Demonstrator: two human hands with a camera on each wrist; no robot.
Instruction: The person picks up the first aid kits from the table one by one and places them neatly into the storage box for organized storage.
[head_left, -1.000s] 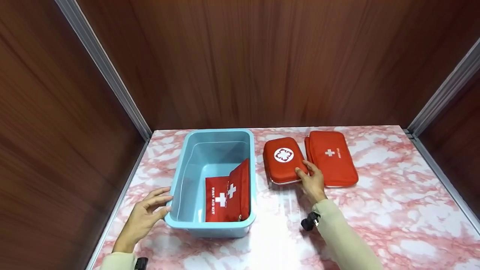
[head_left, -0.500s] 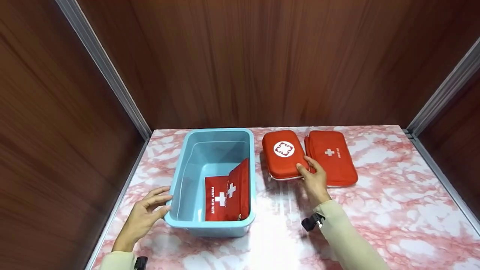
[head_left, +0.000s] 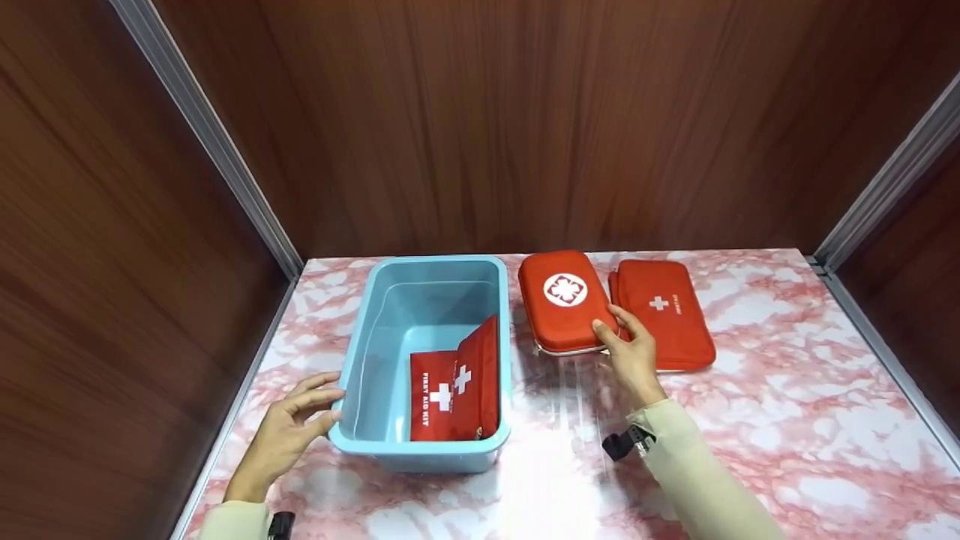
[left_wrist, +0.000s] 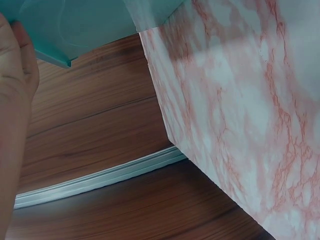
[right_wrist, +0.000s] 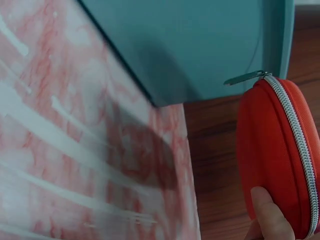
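My right hand (head_left: pixel 634 360) grips a red hard-shell first aid case (head_left: pixel 553 321) by its near right corner and holds it raised above the table, beside the blue bin. In the right wrist view the side of the case (right_wrist: pixel 270 145) shows a silver zipper, with a fingertip pressed on its underside. My left hand (head_left: pixel 289 431) rests its fingertips and thumb against the left rim of the light blue plastic bin (head_left: pixel 420 448). Inside the bin lie two red first aid pouches (head_left: pixel 431 409) with white crosses, one leaning on the right wall.
Another red first aid bag (head_left: pixel 679 330) lies flat on the pink marbled table (head_left: pixel 817 420), right of the held case. Brown wood-grain panels (head_left: pixel 480 127) with metal corner strips (head_left: pixel 217 142) enclose the back and sides.
The right hand has lifted the first aid case upward, and it has shifted slightly toward the back and left. My left hand and the bin have stayed in place.
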